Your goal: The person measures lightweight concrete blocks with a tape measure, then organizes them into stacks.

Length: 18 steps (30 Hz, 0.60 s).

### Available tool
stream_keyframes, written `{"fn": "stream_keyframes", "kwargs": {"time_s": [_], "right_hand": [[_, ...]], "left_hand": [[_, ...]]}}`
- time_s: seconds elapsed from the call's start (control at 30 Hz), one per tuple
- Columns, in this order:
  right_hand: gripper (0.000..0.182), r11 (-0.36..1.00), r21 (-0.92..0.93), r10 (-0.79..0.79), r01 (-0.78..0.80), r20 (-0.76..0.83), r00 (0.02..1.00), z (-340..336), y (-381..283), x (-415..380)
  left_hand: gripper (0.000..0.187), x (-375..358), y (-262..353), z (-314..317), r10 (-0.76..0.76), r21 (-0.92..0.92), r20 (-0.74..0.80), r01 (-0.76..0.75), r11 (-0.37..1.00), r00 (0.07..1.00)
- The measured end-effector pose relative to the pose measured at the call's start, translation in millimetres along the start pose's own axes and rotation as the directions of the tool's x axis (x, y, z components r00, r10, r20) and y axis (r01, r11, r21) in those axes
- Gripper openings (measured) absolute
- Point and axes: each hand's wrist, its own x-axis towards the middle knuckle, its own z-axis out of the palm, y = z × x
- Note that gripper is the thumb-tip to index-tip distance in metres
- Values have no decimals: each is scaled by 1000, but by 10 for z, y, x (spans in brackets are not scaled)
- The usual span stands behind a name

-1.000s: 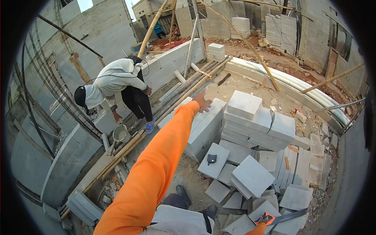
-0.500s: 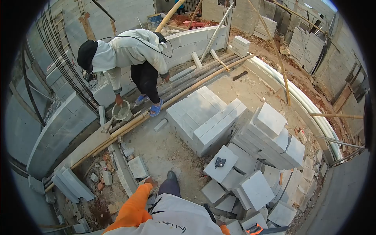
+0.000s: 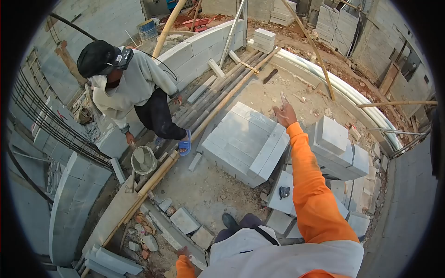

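Note:
My right arm, in an orange sleeve, reaches forward. My right hand (image 3: 285, 114) holds nothing; its index finger points toward the far end of the floor, and it appears just beyond the stack of pale blocks (image 3: 245, 139). Low in the view, my left hand (image 3: 183, 252) hangs by my side above rubble, its fingers loose and nothing visible in them. A small dark device (image 3: 284, 192) lies on a block (image 3: 279, 204) below my right forearm. On the left, a co-worker (image 3: 139, 83) bends forward, one hand at the rim of a mortar bucket (image 3: 143, 160).
Bamboo poles (image 3: 218, 107) run beside the curved block wall (image 3: 201, 48). More blocks (image 3: 333, 139) are piled on the right, near white pipes (image 3: 371, 116). Bent steel bars (image 3: 55, 125) lean at the left. Broken pieces (image 3: 149, 242) litter the ground near my feet.
My right hand has risen from low beside my body and now stretches forward, pointing. My view has shifted to the right and down. The co-worker's head has lifted and turned.

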Motion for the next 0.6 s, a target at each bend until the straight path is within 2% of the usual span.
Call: {"fn": "stream_keyframes", "kwargs": {"time_s": [0.03, 0.07, 0.1, 0.17, 0.2, 0.27, 0.3, 0.33, 0.37, 0.4, 0.43, 0.47, 0.5, 0.57, 0.6], "right_hand": [[81, 999, 24, -40, 41, -18, 999, -29, -102, 301], [78, 998, -31, -57, 57, -21, 998, -50, -224, 500], [76, 994, -87, -75, 73, -22, 997, -60, -321, 575], [72, 997, 65, -52, 44, 119, 992, -36, -439, 382], [71, 990, 140, -57, 32, 185, 981, 11, -446, 307], [65, 907, 396, 29, -146, 287, 958, 183, -69, -107], [61, 696, 618, 135, -366, 389, 911, 347, 228, -379], [56, 462, 742, 232, -486, 428, 873, 575, 600, -689], [57, 473, 637, 450, -609, 419, 789, 862, 1061, -1036], [66, 670, 249, 598, -699, 376, 708, 1114, 1545, -1462], [75, 874, -354, 464, -332, 410, 785, 1290, 2234, -1930], [66, 909, -416, 269, -20, 551, 790, 1432, 2718, -2467], [48, 846, -534, 473, 13, 761, 445, 1450, 2592, -2593], [33, 941, -327, 264, 91, 874, 407, 1970, 4107, -3432], [32, 919, -369, 268, 140, 843, 466, 2013, 3908, -3406]], "left_hand": [[41, 37, 301, 71, 120, -53, 98, -115, 992, 988], [42, 111, 617, 128, 168, -48, 245, -161, 986, 955], [44, 94, 874, 155, 243, -77, 265, -230, 970, 933], [50, -193, 1289, 301, 385, -144, 303, -357, 923, 872], [53, -298, 1410, 303, 365, -219, 337, -305, 927, 868], [58, -491, 1571, 308, 336, -367, 406, -185, 912, 850], [60, -478, 1530, 322, 278, -397, 410, -104, 912, 869], [63, -455, 1444, 292, 222, -426, 413, -28, 905, 883], [65, -426, 1353, 241, 169, -451, 416, 42, 892, 894], [64, -389, 1225, 230, 61, -416, 354, 99, 904, 933], [64, -286, 1012, 215, -49, -386, 284, 161, 908, 958], [60, -286, 873, 160, -159, -318, 264, 242, 917, 951], [56, -303, 751, 108, -268, -256, 241, 327, 910, 933], [56, -436, 677, 1, -380, -158, 212, 416, 896, 900], [55, -483, 717, -23, -385, -132, 198, 414, 901, 901]]}}
